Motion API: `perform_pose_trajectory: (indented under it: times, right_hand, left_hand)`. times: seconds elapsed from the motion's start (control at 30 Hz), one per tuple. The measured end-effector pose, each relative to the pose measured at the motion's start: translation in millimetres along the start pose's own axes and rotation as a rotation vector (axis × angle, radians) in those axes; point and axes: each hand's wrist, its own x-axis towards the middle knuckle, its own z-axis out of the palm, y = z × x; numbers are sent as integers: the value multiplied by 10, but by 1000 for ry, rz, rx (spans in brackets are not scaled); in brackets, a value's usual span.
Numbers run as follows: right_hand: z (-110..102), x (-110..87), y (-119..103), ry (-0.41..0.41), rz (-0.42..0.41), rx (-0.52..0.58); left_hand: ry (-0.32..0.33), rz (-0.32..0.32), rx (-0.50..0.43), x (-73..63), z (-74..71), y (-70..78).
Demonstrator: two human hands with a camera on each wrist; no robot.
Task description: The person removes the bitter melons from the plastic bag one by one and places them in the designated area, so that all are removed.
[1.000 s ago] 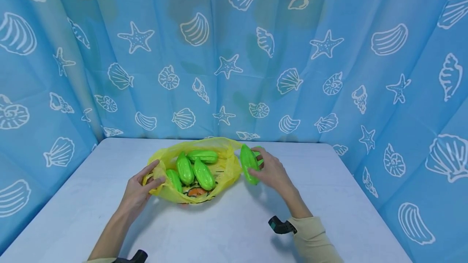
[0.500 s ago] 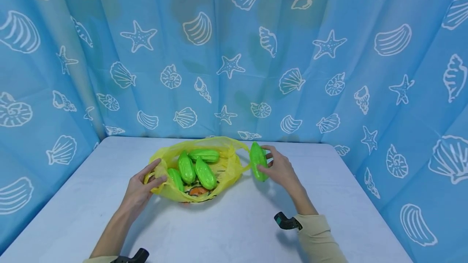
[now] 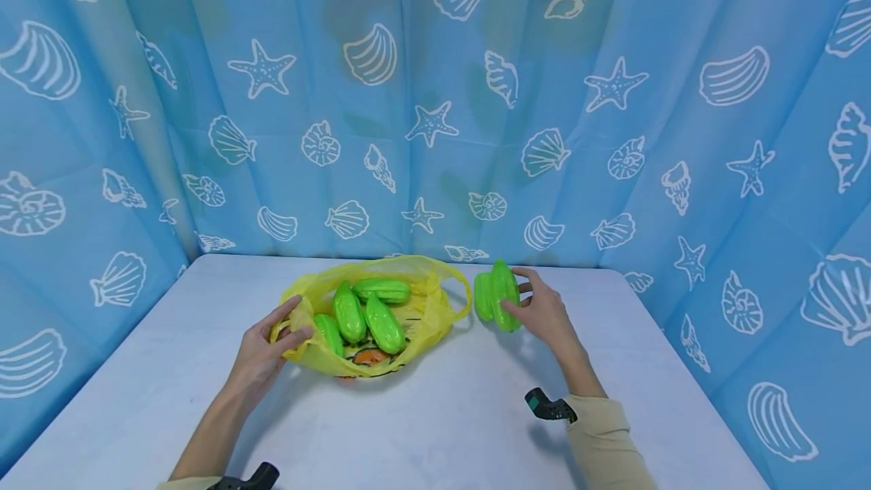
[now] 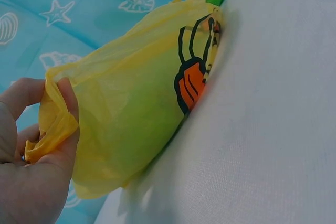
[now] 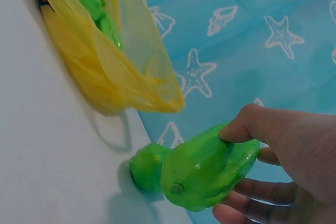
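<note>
My left hand point(image 3: 261, 346) pinches the left rim of a yellow plastic bag point(image 3: 435, 327), gathered between thumb and fingers in the left wrist view. The bag lies on its side, mouth facing me, with several glossy green papayas point(image 3: 384, 324) inside. Right of the bag, my right hand point(image 3: 547, 316) holds another green papaya point(image 5: 205, 169), thumb on one side and fingers on the other. Just behind it is one more green papaya point(image 5: 147, 167), resting on the table by the bag's loose handle loop point(image 3: 463, 297). Whether these two touch, I cannot tell.
A white-covered table point(image 3: 408, 429) spreads under both hands. Behind it and at both sides hangs a blue curtain point(image 3: 435, 172) with white shell and starfish prints. Dark camera mounts point(image 3: 550, 405) sit at my wrists.
My right hand has moved to the right with the papaya it holds, away from the bag. The papaya behind it now shows on the left. The left hand stays on the bag.
</note>
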Motion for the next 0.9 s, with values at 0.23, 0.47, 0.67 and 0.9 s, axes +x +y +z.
perform_pose_trajectory:
  times: [0.23, 0.47, 0.67, 0.9]
  right_hand:
    - [-9, 44, 96, 4, 27, 10]
    - [26, 104, 247, -2, 55, 18]
    - [53, 205, 338, -24, 77, 21]
    - [52, 324, 387, -61, 123, -8]
  left_hand:
    - [-7, 5, -3, -6, -8, 0]
    - [-11, 4, 4, -9, -16, -12]
    - [-8, 4, 0, -13, -21, -11]
    - [-3, -1, 8, 5, -13, -15]
